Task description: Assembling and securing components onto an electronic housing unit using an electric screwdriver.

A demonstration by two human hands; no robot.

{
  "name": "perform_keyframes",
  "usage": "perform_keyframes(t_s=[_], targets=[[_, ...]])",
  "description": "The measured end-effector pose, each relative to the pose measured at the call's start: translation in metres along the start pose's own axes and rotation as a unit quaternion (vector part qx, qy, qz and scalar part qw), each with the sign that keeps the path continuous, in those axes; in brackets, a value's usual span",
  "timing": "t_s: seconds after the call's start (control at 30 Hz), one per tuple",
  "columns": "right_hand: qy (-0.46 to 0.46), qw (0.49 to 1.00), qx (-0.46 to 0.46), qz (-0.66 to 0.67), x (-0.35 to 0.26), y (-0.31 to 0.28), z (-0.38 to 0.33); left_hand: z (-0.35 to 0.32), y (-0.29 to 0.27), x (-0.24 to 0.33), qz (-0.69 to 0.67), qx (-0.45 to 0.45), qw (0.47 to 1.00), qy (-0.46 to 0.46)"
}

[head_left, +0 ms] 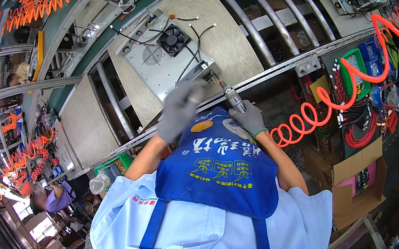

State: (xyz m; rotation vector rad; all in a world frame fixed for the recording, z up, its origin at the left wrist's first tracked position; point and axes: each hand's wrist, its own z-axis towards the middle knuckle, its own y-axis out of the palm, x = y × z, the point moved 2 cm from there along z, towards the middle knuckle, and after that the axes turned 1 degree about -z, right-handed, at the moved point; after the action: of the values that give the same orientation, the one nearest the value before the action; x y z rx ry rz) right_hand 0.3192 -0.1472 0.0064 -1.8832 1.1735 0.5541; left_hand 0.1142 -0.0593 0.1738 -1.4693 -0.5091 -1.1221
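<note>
Head view, looking down over a blue apron (218,176): a worker at an assembly line holds a pneumatic screwdriver (230,96) in the gloved right hand (250,120), fingers clamped around its metal barrel, the bit aimed at the near right corner of a grey metal chassis (167,63). An orange coiled air hose (332,98) trails from the tool off to the right. The gloved left hand (180,109) is raised and blurred just beside the chassis's near edge; whether its fingers are together or apart cannot be told, and it appears to hold nothing. The chassis lies on the wooden desk (230,34) of the line, carrying a black cooling fan (172,40), a round vent grille (152,55) and loose black cables (195,49). Metal roller rails (266,28) run beyond it. Green and blue parts bins (361,64) and a cardboard box (358,174) stand to the right.

Driving a fastener well here would likely mean keeping the bit square to the corner, steadying the chassis with the free hand, and keeping the hose slack so it does not pull the tool off line.
</note>
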Motion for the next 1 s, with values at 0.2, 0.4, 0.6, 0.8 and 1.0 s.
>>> perform_keyframes(t_s=[0.2, 0.4, 0.6, 0.8, 1.0], targets=[[-0.026, 1.000, 0.003, -0.003, 0.014, 0.009, 0.006, 0.098, -0.023, -0.125, -0.010, -0.141, 0.983, -0.113], [-0.031, 0.999, 0.002, -0.014, 0.015, 0.010, 0.005, 0.096, 0.017, -0.162, 0.067, -0.357, 0.902, -0.232], [-0.032, 0.999, 0.022, -0.004, 0.020, 0.017, 0.007, 0.100, 0.018, -0.171, 0.037, -0.355, 0.909, -0.216], [-0.033, 0.999, 0.024, -0.032, 0.018, 0.014, 0.007, 0.099, 0.020, -0.174, 0.024, -0.347, 0.906, -0.242], [-0.033, 0.998, 0.027, -0.038, 0.016, 0.014, 0.007, 0.101, 0.017, -0.161, 0.058, -0.360, 0.889, -0.277]])
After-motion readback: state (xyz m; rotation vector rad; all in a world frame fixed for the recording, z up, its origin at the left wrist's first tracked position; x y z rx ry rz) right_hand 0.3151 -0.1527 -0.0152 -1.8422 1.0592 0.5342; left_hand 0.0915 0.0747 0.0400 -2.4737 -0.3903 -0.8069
